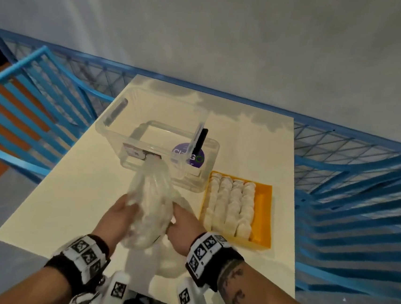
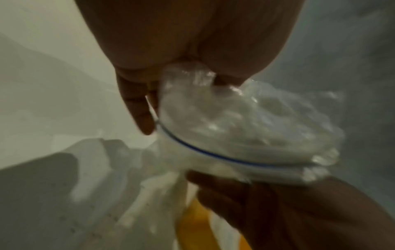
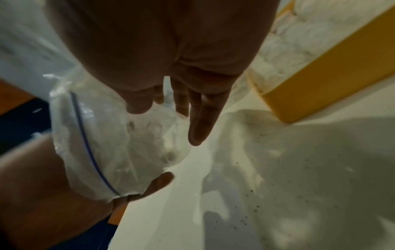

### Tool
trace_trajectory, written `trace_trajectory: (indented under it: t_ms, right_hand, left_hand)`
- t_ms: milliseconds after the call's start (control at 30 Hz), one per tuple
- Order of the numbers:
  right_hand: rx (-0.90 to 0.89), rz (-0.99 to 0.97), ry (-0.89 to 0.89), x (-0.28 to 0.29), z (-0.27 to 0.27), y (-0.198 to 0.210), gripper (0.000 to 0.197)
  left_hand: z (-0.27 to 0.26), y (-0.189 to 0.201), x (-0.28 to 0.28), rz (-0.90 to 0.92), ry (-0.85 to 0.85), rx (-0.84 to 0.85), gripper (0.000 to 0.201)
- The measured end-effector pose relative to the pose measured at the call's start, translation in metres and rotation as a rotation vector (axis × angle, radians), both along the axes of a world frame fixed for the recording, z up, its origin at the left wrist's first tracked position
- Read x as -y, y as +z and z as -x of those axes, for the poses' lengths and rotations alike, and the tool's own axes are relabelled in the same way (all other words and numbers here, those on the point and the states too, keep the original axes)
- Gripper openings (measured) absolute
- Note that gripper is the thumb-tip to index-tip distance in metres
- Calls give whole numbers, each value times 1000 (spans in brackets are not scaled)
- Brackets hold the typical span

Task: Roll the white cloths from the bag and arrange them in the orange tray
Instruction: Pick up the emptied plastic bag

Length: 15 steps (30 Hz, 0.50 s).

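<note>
A clear zip bag (image 1: 150, 203) of white cloths hangs above the table between my hands. My left hand (image 1: 117, 215) grips its left side, and plastic is bunched in that grip in the left wrist view, where the bag (image 2: 245, 126) shows its blue zip line. My right hand (image 1: 182, 226) lies against the bag's right side with fingers (image 3: 198, 118) nearly straight beside the bag (image 3: 111, 143). A loose white cloth (image 1: 172, 259) lies on the table underneath. At the right, the orange tray (image 1: 264, 207) holds several rolled white cloths (image 1: 231, 203) in rows.
A clear plastic box (image 1: 113, 128) with a purple sticker stands behind the bag, with a black object (image 1: 200, 140) at its right wall. The cream table (image 1: 80, 189) is ringed by blue metal railings (image 1: 350, 190). The tray's right strip is bare.
</note>
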State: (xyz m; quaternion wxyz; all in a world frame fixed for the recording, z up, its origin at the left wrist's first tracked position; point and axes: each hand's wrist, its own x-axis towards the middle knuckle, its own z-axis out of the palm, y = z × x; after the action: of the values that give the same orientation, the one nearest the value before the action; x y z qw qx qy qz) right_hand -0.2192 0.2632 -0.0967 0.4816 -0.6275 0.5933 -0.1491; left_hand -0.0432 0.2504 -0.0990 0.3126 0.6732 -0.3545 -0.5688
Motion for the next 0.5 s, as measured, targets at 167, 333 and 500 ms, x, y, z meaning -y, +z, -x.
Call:
trace_trajectory:
  t_ms: [167, 333, 500]
  right_hand:
    - [2, 82, 49, -5, -13, 21, 42]
    - [138, 35, -271, -20, 24, 35, 23]
    - [470, 37, -714, -74, 68, 47, 62]
  left_hand:
    - [18, 38, -8, 100, -289, -205, 82]
    - [13, 51, 11, 156, -514, -25, 28]
    - [26, 42, 11, 104, -906, 160, 8]
